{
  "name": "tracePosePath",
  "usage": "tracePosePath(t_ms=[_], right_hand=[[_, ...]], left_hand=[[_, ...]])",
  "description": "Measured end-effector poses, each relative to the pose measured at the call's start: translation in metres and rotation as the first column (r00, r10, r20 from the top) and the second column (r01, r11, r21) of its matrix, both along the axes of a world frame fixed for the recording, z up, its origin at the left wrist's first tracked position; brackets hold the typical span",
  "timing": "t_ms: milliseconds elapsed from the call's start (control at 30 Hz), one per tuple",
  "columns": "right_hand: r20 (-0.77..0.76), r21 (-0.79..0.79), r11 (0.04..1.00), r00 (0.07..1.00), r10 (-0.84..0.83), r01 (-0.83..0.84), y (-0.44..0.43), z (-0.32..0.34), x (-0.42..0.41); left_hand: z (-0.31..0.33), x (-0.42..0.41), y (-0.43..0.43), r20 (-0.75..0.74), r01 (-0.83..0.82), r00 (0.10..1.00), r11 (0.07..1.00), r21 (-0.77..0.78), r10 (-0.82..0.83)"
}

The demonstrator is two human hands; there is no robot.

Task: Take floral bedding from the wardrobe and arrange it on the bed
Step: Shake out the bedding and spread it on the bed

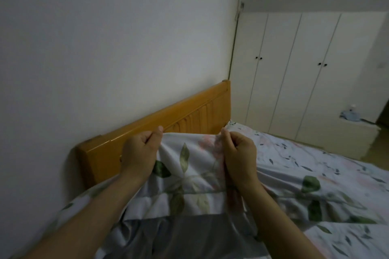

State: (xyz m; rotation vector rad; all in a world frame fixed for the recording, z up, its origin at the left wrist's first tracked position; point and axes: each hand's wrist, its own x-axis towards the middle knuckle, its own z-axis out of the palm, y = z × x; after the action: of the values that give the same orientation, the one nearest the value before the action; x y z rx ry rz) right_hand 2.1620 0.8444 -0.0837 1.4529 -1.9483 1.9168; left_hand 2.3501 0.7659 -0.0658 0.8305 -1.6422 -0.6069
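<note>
- Both hands gripped the floral bedding at its top edge — left hand and right hand each pinching a fold, fingers curled.
- Its lower part lay draped over the bed.
- To do well, the edge probably needed pulling taut and level toward the wooden headboard — evenly on both sides.
- Beyond stood the closed wardrobe.

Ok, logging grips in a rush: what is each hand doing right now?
Left hand: closed, gripping the top edge of the floral quilt.
Right hand: closed, pinching the same edge of the quilt.
</note>
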Motion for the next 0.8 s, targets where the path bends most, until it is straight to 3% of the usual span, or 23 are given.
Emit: tracePosePath(t_ms=[433,800], right_hand=[[-0.006,0.039,0.952,0.953,-0.304,0.304,-0.066,-0.014,-0.100],[-0.037,0.151,0.794,0.806,-0.591,0.589,-0.106,-0.050,-0.123]], left_hand=[[-0.020,-0.133,-0.119,0.027,0.300,0.953,0.952,0.066,-0.303],[-0.065,-0.215,-0.212,-0.028,0.643,0.761,0.746,0.174,-0.649]])
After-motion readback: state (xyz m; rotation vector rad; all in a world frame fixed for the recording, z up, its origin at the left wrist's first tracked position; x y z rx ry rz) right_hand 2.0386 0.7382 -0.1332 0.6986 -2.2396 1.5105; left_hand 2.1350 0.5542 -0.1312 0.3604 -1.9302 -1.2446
